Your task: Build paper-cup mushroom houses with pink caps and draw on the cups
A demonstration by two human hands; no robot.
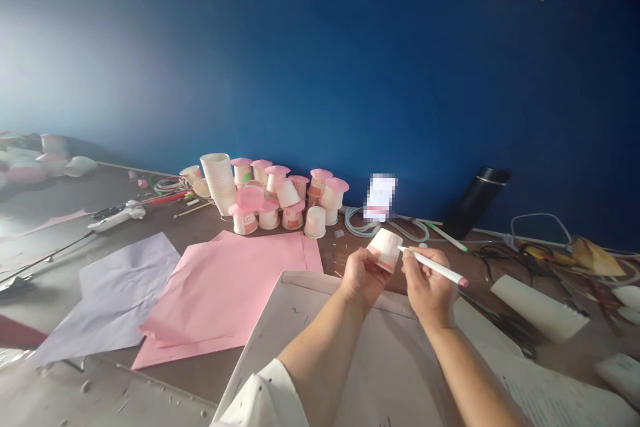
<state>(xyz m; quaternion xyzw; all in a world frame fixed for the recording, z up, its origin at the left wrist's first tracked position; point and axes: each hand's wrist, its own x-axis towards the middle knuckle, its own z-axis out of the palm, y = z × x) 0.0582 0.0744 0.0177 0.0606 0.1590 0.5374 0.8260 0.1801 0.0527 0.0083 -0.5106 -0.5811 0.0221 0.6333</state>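
Observation:
A small white paper cup (384, 244), turned bottom up with pinkish drawing on its side, rests in my left hand (365, 275), fingers wrapped around its lower part. My right hand (434, 287) grips a white marker (440, 266) with a pink end; its tip meets the side of the cup or is very close to it. Both hands are above a shallow white box lid (320, 327). Beyond them, to the left, stands a group of upturned cups with pink paper discs (336, 185) on top, several with drawn windows or doors.
A tall stack of paper cups (218, 180) stands behind pink sheets (215, 287) and a pale lilac sheet (107, 293). A glue gun (117, 217) lies at left. A phone (381, 197), cables and a black flask (480, 200) line the blue partition (320, 80).

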